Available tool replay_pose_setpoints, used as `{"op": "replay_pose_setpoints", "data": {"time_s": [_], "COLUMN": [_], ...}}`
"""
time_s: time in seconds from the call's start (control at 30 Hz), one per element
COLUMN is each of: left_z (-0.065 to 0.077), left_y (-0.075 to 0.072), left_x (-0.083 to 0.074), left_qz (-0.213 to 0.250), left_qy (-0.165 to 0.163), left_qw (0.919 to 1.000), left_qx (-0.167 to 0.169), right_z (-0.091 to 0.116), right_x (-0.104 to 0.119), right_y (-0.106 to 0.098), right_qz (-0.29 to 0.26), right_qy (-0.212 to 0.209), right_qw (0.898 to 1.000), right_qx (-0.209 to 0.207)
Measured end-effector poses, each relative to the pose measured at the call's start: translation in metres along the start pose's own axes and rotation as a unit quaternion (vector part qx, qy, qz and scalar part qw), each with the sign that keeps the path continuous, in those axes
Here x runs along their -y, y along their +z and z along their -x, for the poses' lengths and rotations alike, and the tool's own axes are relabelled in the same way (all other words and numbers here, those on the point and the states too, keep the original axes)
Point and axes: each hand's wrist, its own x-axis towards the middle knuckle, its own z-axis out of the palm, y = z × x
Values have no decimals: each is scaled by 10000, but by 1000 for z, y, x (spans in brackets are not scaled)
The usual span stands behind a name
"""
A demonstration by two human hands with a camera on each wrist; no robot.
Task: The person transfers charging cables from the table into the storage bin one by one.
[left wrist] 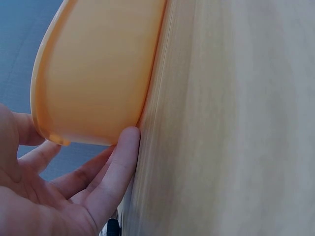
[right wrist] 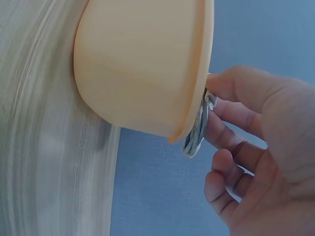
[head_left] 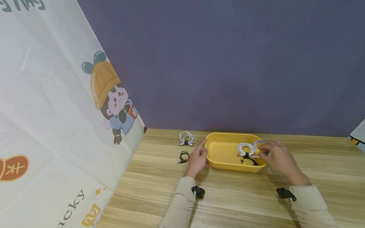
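Yellow tray (head_left: 228,166), we noted, was braced by spread left hand (head_left: 197,160) (for steadiness, probably); right hand (head_left: 280,156) pinched grey cable (right wrist: 197,130).

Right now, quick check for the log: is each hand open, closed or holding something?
Left hand: open, touching the yellow tray.
Right hand: closed, pinching a coiled grey cable.

Between left hand (head_left: 197,161) and right hand (head_left: 280,158), the yellow tray (head_left: 222,166) is showing smooth, faintly glossy plastic. The right hand's grey cable coil (right wrist: 196,132) is looking smooth and plastic-sheathed. Beneath both hands, the tabletop (head_left: 233,196) is displaying streaked wood grain; beyond them, the blue backdrop (head_left: 228,63) is looking like matt, woven cloth. Left of both, the printed sheet (head_left: 57,110) is showing creases.
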Motion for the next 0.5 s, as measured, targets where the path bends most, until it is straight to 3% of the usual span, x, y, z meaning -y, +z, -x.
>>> {"op": "replay_pose_setpoints", "data": {"time_s": [0.5], "left_z": [1], "left_y": [-1], "left_x": [-1], "left_qz": [142], "left_qy": [97], "left_qw": [9998], "left_qx": [66], "right_z": [-1], "right_x": [7], "right_y": [6], "right_qz": [51], "right_qy": [-174], "right_qw": [9998], "right_qx": [-88]}}
